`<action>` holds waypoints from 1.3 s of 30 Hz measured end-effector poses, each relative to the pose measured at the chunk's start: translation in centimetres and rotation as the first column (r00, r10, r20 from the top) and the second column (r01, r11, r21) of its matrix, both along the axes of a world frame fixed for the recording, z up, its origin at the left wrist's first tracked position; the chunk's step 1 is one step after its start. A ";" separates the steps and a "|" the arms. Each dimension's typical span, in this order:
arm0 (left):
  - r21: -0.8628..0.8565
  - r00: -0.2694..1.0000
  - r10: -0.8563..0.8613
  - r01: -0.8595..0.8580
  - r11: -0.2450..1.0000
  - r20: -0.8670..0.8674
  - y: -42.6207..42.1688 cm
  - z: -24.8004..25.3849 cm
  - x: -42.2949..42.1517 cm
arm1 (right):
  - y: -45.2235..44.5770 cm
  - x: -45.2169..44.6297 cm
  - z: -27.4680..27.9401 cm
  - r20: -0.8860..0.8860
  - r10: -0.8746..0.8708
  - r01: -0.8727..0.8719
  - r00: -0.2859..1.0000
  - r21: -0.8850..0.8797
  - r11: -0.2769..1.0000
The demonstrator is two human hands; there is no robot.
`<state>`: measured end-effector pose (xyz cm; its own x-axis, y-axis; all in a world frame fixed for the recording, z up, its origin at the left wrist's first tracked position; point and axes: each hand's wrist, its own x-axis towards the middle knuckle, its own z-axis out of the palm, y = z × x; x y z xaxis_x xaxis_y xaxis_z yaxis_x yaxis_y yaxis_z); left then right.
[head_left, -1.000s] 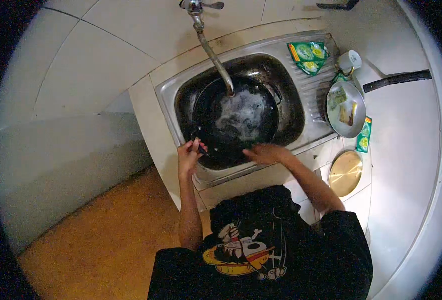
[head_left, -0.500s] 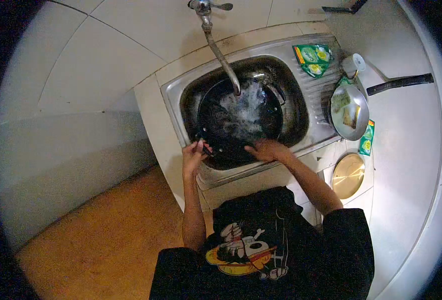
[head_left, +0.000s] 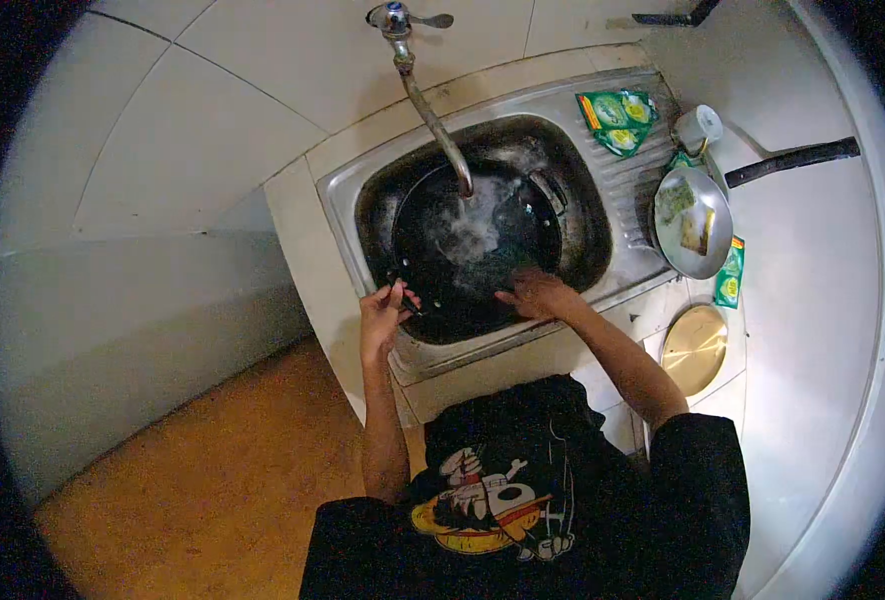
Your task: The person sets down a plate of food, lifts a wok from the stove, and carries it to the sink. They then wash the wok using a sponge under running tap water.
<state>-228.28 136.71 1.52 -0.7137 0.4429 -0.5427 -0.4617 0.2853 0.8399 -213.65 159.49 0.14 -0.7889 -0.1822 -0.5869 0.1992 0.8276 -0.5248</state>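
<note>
A round black pan [head_left: 428, 245] with side handles lies in the sink basin [head_left: 590, 200], with water from the faucet [head_left: 438, 120] splashing into it. My left hand [head_left: 383, 318] is closed around the pan's near-left handle [head_left: 409, 298]. Inside the pan's near-right part is my right hand [head_left: 541, 296], thumb apart from the other fingers and palm turned down toward the dark surface. Its fingertips are hard to make out against the pan. The far-right handle [head_left: 550, 192] is free of both hands.
On the ridged drainboard [head_left: 631, 190] lies a green packet [head_left: 618, 120]. Right of it are a white cup [head_left: 699, 128] and a metal bowl [head_left: 715, 262] holding a green scouring pad [head_left: 676, 202] and a brownish piece. Another green packet [head_left: 730, 275] and a gold-coloured round lid or plate [head_left: 695, 350] lie nearby.
The view has shifted slightly. The water's splash inside the pan looks smaller, and the far-right handle shows more clearly. My left hand keeps its hold; the right hand's fingers have moved slightly within the pan.
</note>
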 end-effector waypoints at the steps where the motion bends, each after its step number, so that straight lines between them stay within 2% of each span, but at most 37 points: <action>1: -0.002 1.000 -0.003 0.003 1.000 -0.023 0.3 0.3 0.1 | -0.1 -0.5 -1.5 -0.032 -0.102 0.104 0.994 0.073 0.992; 2: -0.009 0.999 -0.008 0.007 1.000 -0.043 0.2 0.5 0.2 | -0.4 -0.7 -3.0 -0.067 -0.203 0.211 0.977 0.137 0.968; 3: -0.011 0.999 -0.007 0.007 1.000 -0.043 0.2 0.5 0.2 | -1.1 -1.4 -3.7 -0.067 -0.203 0.210 0.977 0.135 0.968; 5: -0.060 0.999 -0.009 0.007 0.998 -0.031 0.4 0.2 0.0 | -2.9 -3.6 -4.2 -0.055 -0.257 0.237 0.965 -0.239 0.942; 9: -0.054 0.999 -0.040 0.039 0.998 -0.010 0.5 0.8 -0.1 | -2.4 -2.8 1.9 0.065 -0.167 0.179 0.984 -0.342 0.923; 11: -0.037 1.000 0.013 -0.013 0.999 0.001 0.2 0.4 -0.1 | -0.2 -0.9 4.6 0.213 -0.173 0.193 0.962 -0.077 0.978; 12: -0.035 1.000 0.014 -0.014 0.999 0.005 0.2 0.4 -0.1 | 1.2 0.0 4.1 0.217 -0.172 0.192 0.961 -0.075 0.979; 14: -0.001 0.999 -0.016 0.016 1.000 -0.038 0.1 0.4 0.0 | 3.8 1.1 2.2 -0.078 -0.032 0.050 0.996 0.251 0.967; 15: -0.001 0.999 -0.016 0.016 1.000 -0.038 0.2 0.3 0.1 | 3.7 0.9 0.7 -0.078 -0.031 0.050 0.996 0.251 0.967; 17: -0.029 0.999 0.013 -0.015 0.999 -0.048 0.3 0.3 0.2 | 3.1 0.4 -1.9 -0.265 -0.077 0.162 0.961 0.318 0.934; 18: -0.027 0.999 0.015 -0.017 0.999 -0.051 0.4 0.2 0.1 | 2.2 0.3 -1.3 -0.268 -0.075 0.162 0.961 0.320 0.934; 20: -0.010 0.993 -0.004 0.003 1.000 -0.116 0.4 -0.2 0.0 | -0.7 -0.1 0.6 -0.056 -0.217 0.215 0.974 -0.053 0.975; 21: -0.013 0.993 0.003 -0.005 1.000 -0.115 0.3 -0.4 0.0 | -0.8 -0.5 0.5 -0.054 -0.210 0.207 0.976 -0.055 0.977; 23: -0.041 0.991 -0.043 0.038 0.998 -0.127 0.0 -0.7 -0.1 | -1.1 -0.9 0.3 0.224 -0.081 0.096 0.971 -0.059 0.994; 24: -0.041 0.991 -0.049 0.044 0.998 -0.127 0.1 -0.6 -0.2 | -0.3 -1.4 1.5 0.223 -0.087 0.102 0.971 -0.059 0.993; 26: -0.058 1.000 0.009 -0.011 0.998 -0.026 0.0 -0.3 0.0 | 2.3 -2.7 4.7 0.462 -0.076 0.055 0.884 0.060 0.997; 27: -0.063 1.000 0.007 -0.009 0.998 -0.026 0.0 0.0 -0.1 | 3.5 -2.5 3.9 0.461 -0.076 0.057 0.884 0.055 0.997; 28: -0.026 0.999 -0.012 0.011 1.000 -0.035 0.2 0.3 -0.1 | 5.0 -1.7 2.3 0.210 -0.057 0.026 0.976 0.150 0.988; 29: 0.013 0.999 -0.030 0.031 0.999 -0.045 0.4 0.5 -0.2 | 5.6 -1.2 0.8 -0.052 -0.007 0.020 0.999 0.249 0.968; 30: 0.013 0.999 -0.028 0.028 1.000 -0.045 0.3 0.6 -0.2 | 5.1 -0.9 -1.1 -0.053 -0.004 0.017 0.999 0.249 0.968; 32: -0.082 0.990 -0.102 0.094 0.992 -0.093 0.3 0.7 -0.5 | 3.9 0.1 -4.2 -0.327 0.022 0.071 0.945 0.270 0.960; 33: -0.079 0.990 -0.102 0.094 0.992 -0.094 0.5 0.7 -0.5 | 3.4 0.3 -3.8 -0.328 0.023 0.071 0.944 0.273 0.959; 35: -0.085 0.997 -0.045 0.040 0.996 -0.056 0.3 0.8 -0.1 | 1.9 0.4 -2.4 -0.016 -0.070 0.072 0.997 0.146 0.987; 36: -0.092 0.997 -0.045 0.040 0.995 -0.056 0.0 0.6 -0.2 | 2.2 0.6 -2.3 -0.016 -0.069 0.071 0.997 0.139 0.988; 38: -0.119 0.996 -0.070 0.063 0.991 -0.059 -0.1 -0.1 -0.4 | 4.6 1.2 -2.4 -0.076 0.066 -0.053 0.995 0.156 0.986; 39: -0.120 0.995 -0.071 0.063 0.991 -0.063 0.1 0.3 -0.3 | 5.9 0.9 -3.1 -0.080 0.064 -0.051 0.995 0.155 0.987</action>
<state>-228.58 136.80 1.77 -0.7209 0.4273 -0.5456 -0.3817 0.4123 0.8272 -212.70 165.39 -2.97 -0.8275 -0.1420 -0.5432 0.1093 0.9082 -0.4039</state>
